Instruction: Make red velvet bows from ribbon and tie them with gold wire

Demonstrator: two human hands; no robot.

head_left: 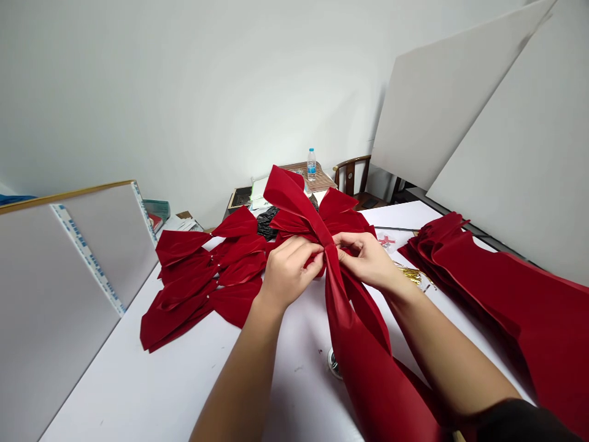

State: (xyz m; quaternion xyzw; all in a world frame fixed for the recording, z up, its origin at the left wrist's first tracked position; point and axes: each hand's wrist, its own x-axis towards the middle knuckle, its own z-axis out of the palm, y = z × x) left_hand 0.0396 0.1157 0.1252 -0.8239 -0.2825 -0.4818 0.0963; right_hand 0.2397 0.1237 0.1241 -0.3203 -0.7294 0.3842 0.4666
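Note:
Both of my hands meet at the gathered middle of a red velvet bow [294, 199], held up over the white table [294, 344]. My left hand [292, 267] pinches the gathered fabric from the left, thumb and forefinger pressed together. From the right, my right hand [365, 258] grips the same knot with its fingertips. One loop stands up above the hands, and long tails [359, 356] hang down toward me. What the fingertips hold at the knot is hidden. Finished-looking red bows [202, 276] lie stacked to the left, with small light dots at their centres.
Red fabric pieces [497, 294] are piled along the right. Gold twist ties [411, 274] and a small plastic bag [387, 241] lie near my right wrist. A round container [334, 363] is partly under the tails. Behind stand a water bottle [311, 166] and a wooden chair [352, 175].

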